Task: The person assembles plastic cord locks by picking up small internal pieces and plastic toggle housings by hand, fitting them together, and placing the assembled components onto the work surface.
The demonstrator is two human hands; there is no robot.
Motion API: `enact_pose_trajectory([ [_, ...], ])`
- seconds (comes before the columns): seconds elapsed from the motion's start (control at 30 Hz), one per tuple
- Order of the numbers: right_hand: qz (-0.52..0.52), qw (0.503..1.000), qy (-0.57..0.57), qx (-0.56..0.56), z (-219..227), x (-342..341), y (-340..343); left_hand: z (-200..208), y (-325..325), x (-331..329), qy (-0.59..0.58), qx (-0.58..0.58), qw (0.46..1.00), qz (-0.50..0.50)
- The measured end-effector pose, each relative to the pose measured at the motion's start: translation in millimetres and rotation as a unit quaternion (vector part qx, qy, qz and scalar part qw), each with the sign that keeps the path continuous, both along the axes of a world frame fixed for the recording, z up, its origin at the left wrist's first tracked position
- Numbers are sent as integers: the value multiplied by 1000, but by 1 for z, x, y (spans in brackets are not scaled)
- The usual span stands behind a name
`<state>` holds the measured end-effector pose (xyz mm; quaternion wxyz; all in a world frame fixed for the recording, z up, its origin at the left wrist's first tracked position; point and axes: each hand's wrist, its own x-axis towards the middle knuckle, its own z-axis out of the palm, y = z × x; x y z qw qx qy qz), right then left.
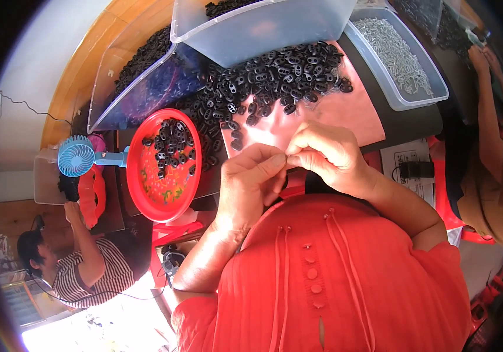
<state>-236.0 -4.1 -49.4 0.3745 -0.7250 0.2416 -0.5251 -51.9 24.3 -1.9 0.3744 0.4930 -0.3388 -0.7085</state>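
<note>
My left hand [244, 186] and my right hand [334, 157] meet in front of my chest at the near edge of the table. Both are closed, with thumbs and fingertips pinched together almost touching. Whatever lies between the fingertips is hidden or too small to name. Just beyond them a heap of small black oval pieces with two holes [286, 73] spreads over a pink sheet [364, 111]. To the left of my hands, a round red tray [134, 182] with a patterned base holds more of these black pieces [172, 141].
Large clear plastic bins [269, 32] stand behind the heap. A shallow tub [404, 105] at the far right holds many small pale pieces. A blue handheld fan [77, 156] stands left of the tray. A person in stripes [102, 267] works at left; another person's arm [489, 105] reaches in at right.
</note>
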Motion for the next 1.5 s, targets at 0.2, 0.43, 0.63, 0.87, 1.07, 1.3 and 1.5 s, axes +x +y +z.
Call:
enact_pose_trajectory([
  [0.2,-128,987,38,-85,-1,6,-16,-20,-47,19,-489,-506,711,4],
  [0.43,-139,986,47,-76,-10,6,-21,-39,-73,14,-692,-531,482,-86],
  [0.63,-129,991,32,-31,-11,2,-20,-26,-65,16,-446,-467,763,-19],
  [0.87,-131,991,14,-8,-12,3,-19,-20,-59,12,-301,-278,911,46],
  [1.07,-133,991,24,-5,-12,2,-19,-17,-63,10,-219,-225,948,45],
  [1.3,-129,991,27,6,-8,1,-18,-22,-65,8,-205,-230,949,69],
  [1.5,-132,991,12,4,-8,0,-19,-14,-60,6,-157,-185,967,77],
])
